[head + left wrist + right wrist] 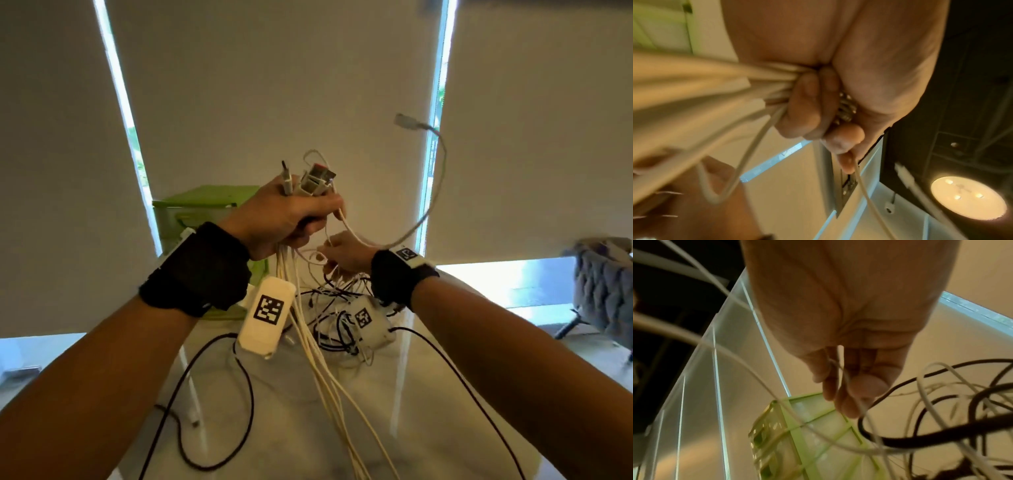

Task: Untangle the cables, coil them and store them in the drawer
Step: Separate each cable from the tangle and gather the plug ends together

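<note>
While the bundle of thin white charging cables [310, 329] hangs from my fist down toward the pale glossy marble table [428, 411], its plug ends stick up above my knuckles, among them a grey connector with a red tab [317, 178]. My left hand [291, 219] is clenched around that bundle, raised above the table; the left wrist view shows the fingers [807, 104] curled tight over the strands. One longer white cable with a flat USB plug [406, 121] arcs high to the right and comes down behind my right wrist. My right hand [342, 255] sits just below and beside the left, pinching a single thin white strand [840, 369] between thumb and fingertips. Under both hands a tangle of black and white cords [337, 308] lies on the table, and a loose black cable [219, 404] loops toward me. Behind my left hand stands the green and translucent plastic drawer unit [202, 209], at the table's far edge. Beyond it hang cream roller blinds [274, 85].
</note>
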A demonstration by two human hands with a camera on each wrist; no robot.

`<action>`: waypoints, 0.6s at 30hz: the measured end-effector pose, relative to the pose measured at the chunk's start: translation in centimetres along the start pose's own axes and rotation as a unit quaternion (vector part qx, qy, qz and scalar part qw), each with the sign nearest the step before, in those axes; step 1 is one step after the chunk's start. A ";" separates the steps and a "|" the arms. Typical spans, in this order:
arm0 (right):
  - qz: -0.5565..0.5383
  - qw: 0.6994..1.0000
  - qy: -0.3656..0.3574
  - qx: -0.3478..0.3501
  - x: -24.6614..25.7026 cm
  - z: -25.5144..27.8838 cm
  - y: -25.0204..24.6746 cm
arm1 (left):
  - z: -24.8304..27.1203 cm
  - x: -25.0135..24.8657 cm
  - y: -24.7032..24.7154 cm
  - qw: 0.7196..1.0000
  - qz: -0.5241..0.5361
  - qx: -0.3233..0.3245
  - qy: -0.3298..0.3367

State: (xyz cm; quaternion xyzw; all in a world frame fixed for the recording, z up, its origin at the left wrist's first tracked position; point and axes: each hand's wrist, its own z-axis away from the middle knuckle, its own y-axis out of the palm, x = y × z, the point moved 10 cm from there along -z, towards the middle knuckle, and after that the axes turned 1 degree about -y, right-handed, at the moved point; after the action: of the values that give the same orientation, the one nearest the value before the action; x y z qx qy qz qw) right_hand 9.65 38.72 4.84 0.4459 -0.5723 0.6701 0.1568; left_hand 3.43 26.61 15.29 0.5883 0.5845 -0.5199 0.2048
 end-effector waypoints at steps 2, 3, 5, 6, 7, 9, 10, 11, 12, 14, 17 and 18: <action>-0.089 0.995 -0.012 -0.038 0.7 -0.3 -1.7 | 0.3 1.5 -1.2 0.999 -0.027 -0.010 -0.039; -0.151 0.986 -0.020 -0.066 1.3 -0.2 -3.1 | 0.4 2.6 -1.9 0.997 -0.035 -0.017 -0.064; -0.267 0.955 -0.057 -0.111 3.1 0.4 -6.7 | 0.5 4.9 -2.9 0.991 -0.056 -0.032 -0.114; -0.302 0.940 -0.092 -0.128 4.3 0.8 -8.6 | 0.5 6.0 -3.3 0.987 -0.074 -0.047 -0.135; -0.327 0.924 -0.132 -0.145 5.7 1.5 -10.6 | 0.4 7.0 -3.6 0.982 -0.092 -0.067 -0.150; -0.360 0.888 -0.216 -0.185 8.6 3.8 -14.7 | 0.1 8.6 -4.0 0.974 -0.110 -0.109 -0.166; -0.360 0.872 -0.260 -0.208 9.9 5.4 -16.7 | -0.1 9.2 -4.1 0.972 -0.104 -0.128 -0.167; -0.353 0.854 -0.306 -0.228 11.3 7.1 -18.6 | -0.4 9.8 -4.1 0.971 -0.089 -0.147 -0.166; -0.334 0.840 -0.348 -0.248 12.5 9.0 -20.2 | -0.6 10.1 -4.1 0.970 -0.071 -0.167 -0.163; -0.289 0.815 -0.416 -0.282 14.1 12.1 -22.4 | -1.2 10.1 -3.8 0.968 -0.043 -0.197 -0.151; -0.234 0.782 -0.467 -0.340 15.0 15.4 -24.5 | -2.7 8.8 -2.3 0.972 -0.047 -0.200 -0.116; -0.193 0.771 -0.486 -0.363 15.7 16.9 -24.9 | -3.2 8.2 -1.6 0.974 -0.049 -0.198 -0.102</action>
State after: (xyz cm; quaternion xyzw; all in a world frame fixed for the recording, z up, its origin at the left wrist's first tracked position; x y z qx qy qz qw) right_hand 25.96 26.04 31.73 0.7231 -0.6749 0.0621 0.1335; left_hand 1.36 33.64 10.09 0.4510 0.6798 -0.4607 0.3497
